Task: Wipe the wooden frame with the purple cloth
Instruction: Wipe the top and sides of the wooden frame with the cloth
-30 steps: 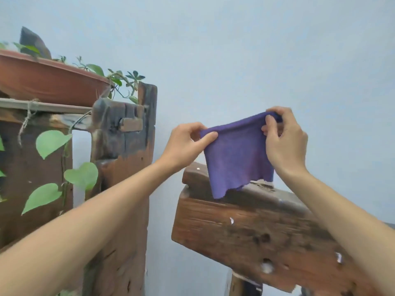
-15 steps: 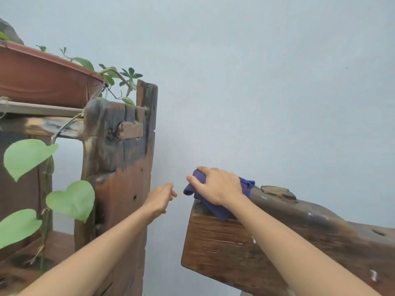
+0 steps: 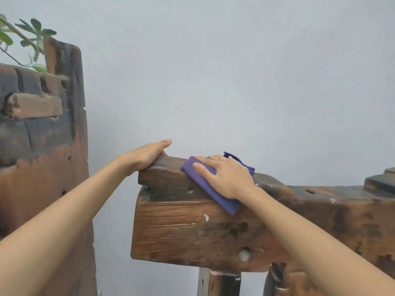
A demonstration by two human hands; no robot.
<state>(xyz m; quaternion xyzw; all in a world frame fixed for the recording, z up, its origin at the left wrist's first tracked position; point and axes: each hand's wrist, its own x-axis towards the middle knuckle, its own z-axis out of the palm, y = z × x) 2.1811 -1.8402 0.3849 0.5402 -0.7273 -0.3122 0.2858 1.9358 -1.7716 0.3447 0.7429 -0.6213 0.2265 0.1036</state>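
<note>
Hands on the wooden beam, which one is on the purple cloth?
The right hand, pressing the purple cloth flat on the wooden beam; the left hand rests on bare wood.

The right hand lies flat, palm down, pressing the folded purple cloth onto the top edge of the wooden frame. At the cloth's nine o'clock the left hand rests over the frame's rounded end, fingers stretched forward. At the picture's nine o'clock stands a weathered wooden post, green leaves above it against a pale wall
</note>
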